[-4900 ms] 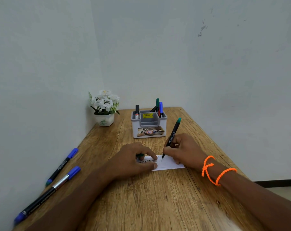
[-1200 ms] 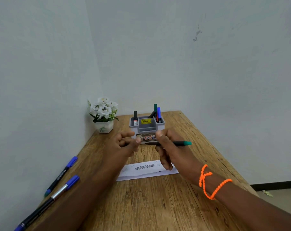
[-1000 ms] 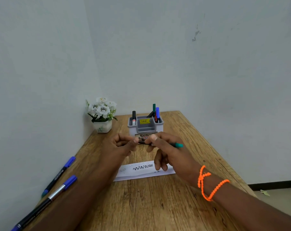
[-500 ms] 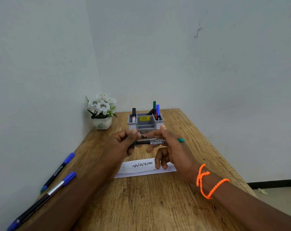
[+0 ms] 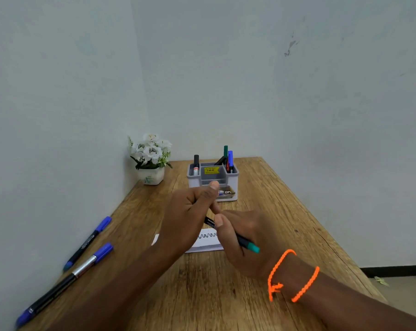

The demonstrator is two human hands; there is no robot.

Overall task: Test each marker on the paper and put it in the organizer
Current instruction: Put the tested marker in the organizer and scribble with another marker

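My right hand (image 5: 246, 237) grips a black marker with a green end (image 5: 244, 242), held slantwise above the white paper (image 5: 208, 244). The marker's far end runs into my left hand (image 5: 190, 218), whose fingers curl round it with the thumb raised. The marker's tip and cap are hidden inside that hand. A black zigzag line shows on the paper between my hands. The grey organizer (image 5: 213, 181) stands behind my hands and holds several markers upright. Two blue-capped markers (image 5: 87, 242) (image 5: 66, 280) lie by the left wall.
A white pot of white flowers (image 5: 152, 163) stands in the far left corner of the wooden table (image 5: 226, 295). Walls close the table on the left and at the back. The table's right edge drops to the floor.
Both hands have come down and nearer to me over the paper. The marker has swung from level to slanted, with its green end now low on the right.
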